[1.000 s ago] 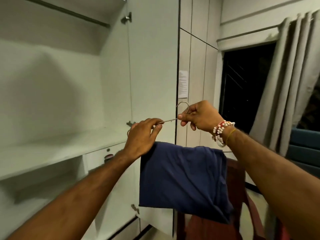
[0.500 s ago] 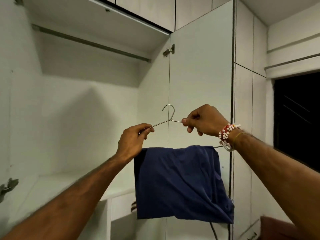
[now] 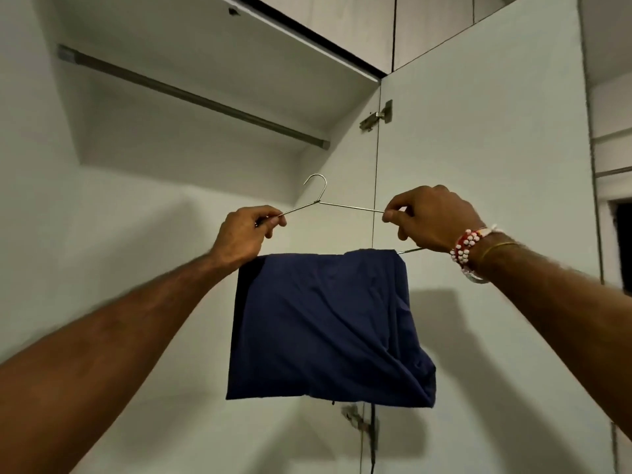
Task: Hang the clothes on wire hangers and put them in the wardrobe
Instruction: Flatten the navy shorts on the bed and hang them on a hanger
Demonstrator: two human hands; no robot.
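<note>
Below wardrobe rail (image 3: 191, 94), hanger (image 3: 352, 206) carries navy cloth (image 3: 325, 323).

wire hanger (image 3: 352, 206) raised nearer the rail (image 3: 191, 97), right hand (image 3: 431, 220) slid outward along it

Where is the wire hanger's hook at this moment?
Head view, centre: the wire hanger's hook is in the air below the wardrobe rail, not on it, between the left hand and right hand that pinch its arms.
</note>
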